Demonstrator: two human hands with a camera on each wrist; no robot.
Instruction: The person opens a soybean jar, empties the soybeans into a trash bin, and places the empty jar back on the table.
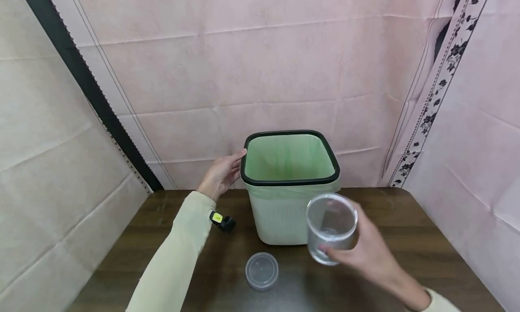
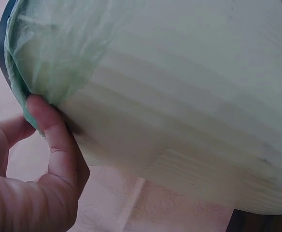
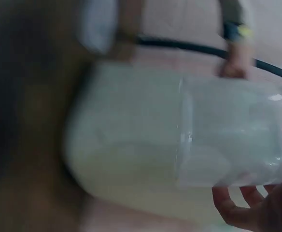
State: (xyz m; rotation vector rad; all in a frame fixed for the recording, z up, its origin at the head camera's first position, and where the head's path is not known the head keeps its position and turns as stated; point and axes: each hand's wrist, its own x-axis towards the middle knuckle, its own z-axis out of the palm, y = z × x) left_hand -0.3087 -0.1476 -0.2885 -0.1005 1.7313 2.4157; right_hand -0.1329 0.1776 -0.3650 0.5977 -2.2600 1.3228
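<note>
A pale trash bin (image 1: pixel 276 217) stands on the table, with a green plastic liner (image 1: pixel 288 158) inside and a black rim (image 1: pixel 290 183) around its top. My left hand (image 1: pixel 221 175) grips the left side of that rim; in the left wrist view, thumb and fingers (image 2: pixel 54 130) pinch the edge where the liner folds over. A clear plastic jar (image 1: pixel 330 228), with no lid on it, is in my right hand (image 1: pixel 367 249), in front of the bin's right front corner. In the right wrist view, fingers (image 3: pixel 232 208) curl around the jar, which looks empty.
A round translucent lid (image 1: pixel 262 271) lies flat on the dark wooden table (image 1: pixel 219 276), in front of the bin. Pinkish cloth walls (image 1: pixel 243 68) enclose the table at the back and both sides. A black wrist camera (image 1: pixel 227 224) sits on the left sleeve.
</note>
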